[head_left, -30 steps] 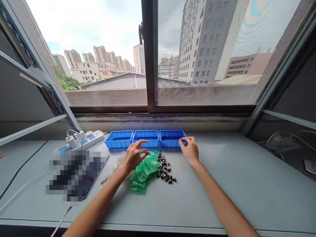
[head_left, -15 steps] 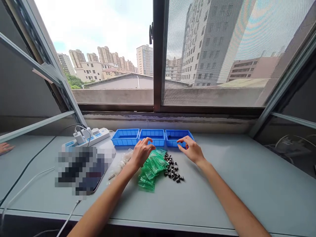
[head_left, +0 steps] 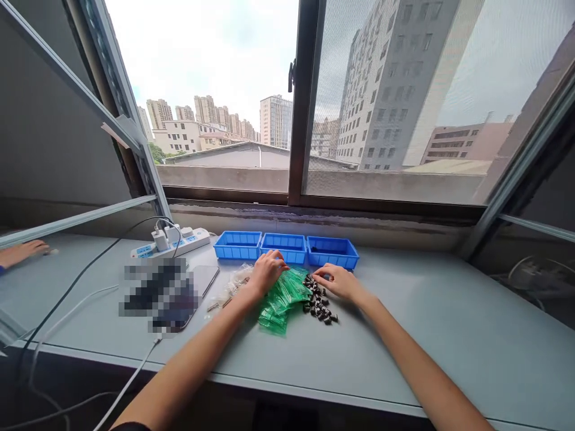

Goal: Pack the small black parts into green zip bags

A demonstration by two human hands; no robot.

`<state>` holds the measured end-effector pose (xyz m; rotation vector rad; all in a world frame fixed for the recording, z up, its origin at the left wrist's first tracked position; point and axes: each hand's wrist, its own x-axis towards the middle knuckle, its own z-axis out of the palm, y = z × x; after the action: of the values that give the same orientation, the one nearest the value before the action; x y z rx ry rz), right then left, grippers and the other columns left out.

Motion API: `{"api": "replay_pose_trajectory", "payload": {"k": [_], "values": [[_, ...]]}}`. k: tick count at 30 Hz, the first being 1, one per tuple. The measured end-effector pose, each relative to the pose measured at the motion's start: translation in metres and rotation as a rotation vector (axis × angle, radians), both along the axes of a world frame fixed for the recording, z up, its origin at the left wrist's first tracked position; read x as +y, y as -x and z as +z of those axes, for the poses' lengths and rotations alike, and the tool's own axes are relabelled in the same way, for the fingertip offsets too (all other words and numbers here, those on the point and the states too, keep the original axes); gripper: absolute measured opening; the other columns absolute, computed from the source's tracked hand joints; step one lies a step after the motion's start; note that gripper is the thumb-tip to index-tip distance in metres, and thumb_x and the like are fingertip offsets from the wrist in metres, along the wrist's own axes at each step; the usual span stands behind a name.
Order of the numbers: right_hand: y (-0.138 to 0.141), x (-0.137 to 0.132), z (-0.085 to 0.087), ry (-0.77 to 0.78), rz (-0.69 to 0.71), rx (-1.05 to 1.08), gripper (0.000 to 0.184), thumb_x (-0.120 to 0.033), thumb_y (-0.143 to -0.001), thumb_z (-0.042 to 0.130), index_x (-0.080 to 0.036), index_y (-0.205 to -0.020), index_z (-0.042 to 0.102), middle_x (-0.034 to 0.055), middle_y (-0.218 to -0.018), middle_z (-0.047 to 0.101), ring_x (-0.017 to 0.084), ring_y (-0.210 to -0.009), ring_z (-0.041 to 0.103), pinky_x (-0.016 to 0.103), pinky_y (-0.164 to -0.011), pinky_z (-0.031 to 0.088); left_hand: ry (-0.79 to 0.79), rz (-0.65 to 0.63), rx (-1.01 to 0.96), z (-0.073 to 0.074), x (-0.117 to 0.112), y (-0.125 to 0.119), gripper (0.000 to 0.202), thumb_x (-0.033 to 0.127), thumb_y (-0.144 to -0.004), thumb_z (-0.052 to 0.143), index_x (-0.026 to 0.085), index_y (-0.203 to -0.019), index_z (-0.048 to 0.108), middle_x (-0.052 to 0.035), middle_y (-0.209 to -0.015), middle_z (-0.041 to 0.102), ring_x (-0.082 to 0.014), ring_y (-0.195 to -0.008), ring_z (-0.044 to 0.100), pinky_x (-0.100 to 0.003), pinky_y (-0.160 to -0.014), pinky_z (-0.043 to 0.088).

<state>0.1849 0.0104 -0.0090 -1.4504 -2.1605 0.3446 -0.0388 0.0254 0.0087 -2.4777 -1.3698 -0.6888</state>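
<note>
My left hand is at the back of a pile of green plastic bags, its fingers curled and its fingertips closed on the edge of a bag. To the right, my right hand reaches down to a heap of small dark metal parts. Its thumb and forefinger meet at the heap's back edge on one of the parts, which the fingers mostly hide. Clear plastic bags with thin metal pieces lie left of my left wrist, partly covered by it.
Three blue bins stand in a row behind my hands: left, middle and right. A power strip with plugs, a phone and cables lie to the left. Another person's hand shows at the far left.
Both hands have come down, the left onto the green bags and the right onto the metal parts, and their fingers have closed. The view has shifted slightly. The other person's hand reaches further in.
</note>
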Motion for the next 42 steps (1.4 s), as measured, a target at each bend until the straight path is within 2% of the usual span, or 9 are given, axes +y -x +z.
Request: {"api": "replay_pose_trajectory", "payload": {"k": [4,8,13,17,23,30,36,42], "values": [[0.001,0.001,0.001,0.053,-0.031,0.030,0.030,-0.048,-0.078,0.049,-0.029,-0.082,0.072,-0.0001,-0.085,0.069,0.014,-0.061,0.053,0.027,-0.057,0.036,-0.047,0.022,-0.018,0.001,-0.001,0.001,0.004,0.023,-0.074,0.068,0.020,-0.073,0.070,-0.0043,-0.092,0.061,-0.0175,-0.084,0.057,-0.029,-0.070,0.044],[0.002,0.000,0.002,0.045,-0.021,0.048,0.025,-0.046,-0.074,0.053,-0.029,-0.080,0.072,-0.0010,-0.079,0.069,0.015,-0.061,0.054,0.026,-0.056,0.036,-0.044,0.048,-0.056,0.002,-0.001,0.002,0.008,0.028,-0.070,0.072,0.020,-0.069,0.070,-0.0043,-0.092,0.059,-0.0176,-0.082,0.056,-0.030,-0.070,0.044],[0.004,-0.001,0.003,0.055,-0.007,0.063,0.027,-0.047,-0.074,0.053,-0.027,-0.075,0.070,-0.0005,-0.075,0.069,0.015,-0.061,0.055,0.026,-0.056,0.037,-0.049,0.012,-0.077,-0.004,0.002,0.000,0.005,0.021,-0.076,0.066,0.020,-0.073,0.070,-0.0041,-0.089,0.060,-0.0166,-0.083,0.056,-0.029,-0.070,0.044],[0.006,-0.002,0.004,0.080,-0.035,0.070,0.026,-0.047,-0.074,0.054,-0.025,-0.072,0.067,-0.0010,-0.072,0.068,0.015,-0.062,0.055,0.026,-0.058,0.037,-0.044,-0.016,-0.080,-0.007,0.004,-0.002,0.010,0.016,-0.080,0.061,0.019,-0.080,0.070,-0.0044,-0.087,0.060,-0.0157,-0.082,0.057,-0.027,-0.070,0.045],[0.002,0.001,0.001,0.097,-0.024,0.123,0.025,-0.046,-0.073,0.056,-0.023,-0.071,0.067,-0.0002,-0.072,0.068,0.015,-0.063,0.056,0.025,-0.056,0.038,-0.076,0.010,-0.087,-0.005,0.001,0.000,0.009,0.024,-0.077,0.065,0.019,-0.071,0.069,-0.0045,-0.090,0.059,-0.0155,-0.076,0.057,-0.028,-0.067,0.046],[-0.001,0.009,-0.006,0.173,0.031,0.305,0.021,-0.041,-0.067,0.062,-0.020,-0.069,0.068,0.0019,-0.073,0.070,0.016,-0.066,0.060,0.026,-0.060,0.043,-0.127,0.089,-0.095,-0.001,-0.002,0.002,0.019,0.033,-0.076,0.066,0.018,-0.064,0.068,-0.0053,-0.088,0.057,-0.0164,-0.073,0.057,-0.028,-0.062,0.046],[-0.002,0.009,-0.006,0.207,0.041,0.329,0.015,-0.027,-0.065,0.060,-0.020,-0.074,0.070,0.0021,-0.078,0.070,0.016,-0.069,0.061,0.027,-0.065,0.046,-0.109,0.070,-0.078,-0.004,0.001,0.001,0.011,0.024,-0.077,0.064,0.019,-0.070,0.069,-0.0051,-0.090,0.058,-0.0161,-0.072,0.058,-0.027,-0.062,0.046],[-0.003,0.009,-0.006,0.227,0.025,0.307,0.020,-0.030,-0.065,0.061,-0.021,-0.080,0.071,0.0020,-0.079,0.070,0.016,-0.069,0.061,0.028,-0.067,0.046,-0.116,0.076,-0.085,-0.005,0.003,0.000,0.015,0.021,-0.083,0.056,0.018,-0.078,0.070,-0.0053,-0.092,0.059,-0.0151,-0.074,0.058,-0.026,-0.063,0.046]]}}
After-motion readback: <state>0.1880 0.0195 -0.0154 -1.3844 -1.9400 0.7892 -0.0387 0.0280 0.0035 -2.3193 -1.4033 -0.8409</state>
